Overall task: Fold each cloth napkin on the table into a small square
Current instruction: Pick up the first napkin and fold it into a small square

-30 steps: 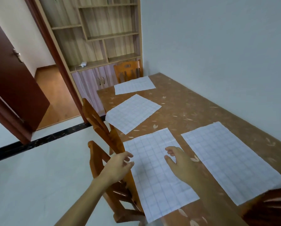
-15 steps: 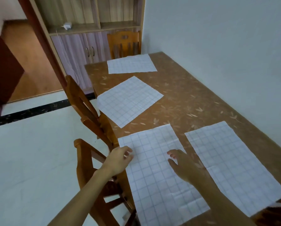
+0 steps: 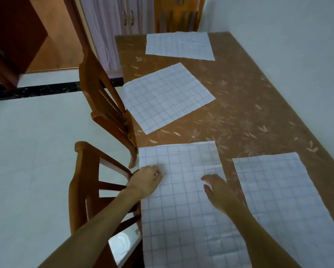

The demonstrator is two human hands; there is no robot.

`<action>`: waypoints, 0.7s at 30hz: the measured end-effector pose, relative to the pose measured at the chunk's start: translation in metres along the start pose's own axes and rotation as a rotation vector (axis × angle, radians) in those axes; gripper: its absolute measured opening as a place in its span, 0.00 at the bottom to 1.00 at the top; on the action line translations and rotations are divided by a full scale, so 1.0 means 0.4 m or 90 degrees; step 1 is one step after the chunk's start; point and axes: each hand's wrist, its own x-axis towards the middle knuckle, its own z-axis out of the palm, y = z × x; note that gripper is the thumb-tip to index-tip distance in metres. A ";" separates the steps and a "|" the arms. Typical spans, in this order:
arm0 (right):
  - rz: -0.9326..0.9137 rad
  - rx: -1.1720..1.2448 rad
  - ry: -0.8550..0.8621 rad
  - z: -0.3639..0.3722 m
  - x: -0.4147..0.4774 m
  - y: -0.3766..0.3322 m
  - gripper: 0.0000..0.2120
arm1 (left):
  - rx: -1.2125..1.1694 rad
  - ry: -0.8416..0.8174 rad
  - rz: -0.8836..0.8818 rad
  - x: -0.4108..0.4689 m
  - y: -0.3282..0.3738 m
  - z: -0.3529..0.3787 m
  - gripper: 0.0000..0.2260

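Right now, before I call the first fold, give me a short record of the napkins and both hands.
napkins: four, all flat, none folded
near-left napkin: both hands at it
near-right napkin: alongside, untouched
middle napkin: lies askew near the left edge of the table
far napkin: at the far end
left hand: fingers curled at the near-left napkin's left edge; grip unclear
right hand: fingers spread over its right edge

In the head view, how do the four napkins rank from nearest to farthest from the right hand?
1. Front left napkin, partly under the right hand.
2. Front right napkin, just beside it.
3. Middle napkin, ahead and leftward.
4. Far napkin, farthest ahead.
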 end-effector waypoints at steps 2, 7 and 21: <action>-0.016 -0.021 0.004 -0.019 0.049 0.037 0.15 | -0.003 0.017 -0.023 0.034 0.015 0.020 0.11; -0.072 -0.008 0.059 -0.060 0.198 0.134 0.13 | 0.049 0.111 -0.074 0.121 0.054 0.063 0.12; -0.069 0.040 0.017 -0.082 0.429 0.205 0.26 | 0.244 0.132 -0.214 0.256 0.032 0.059 0.26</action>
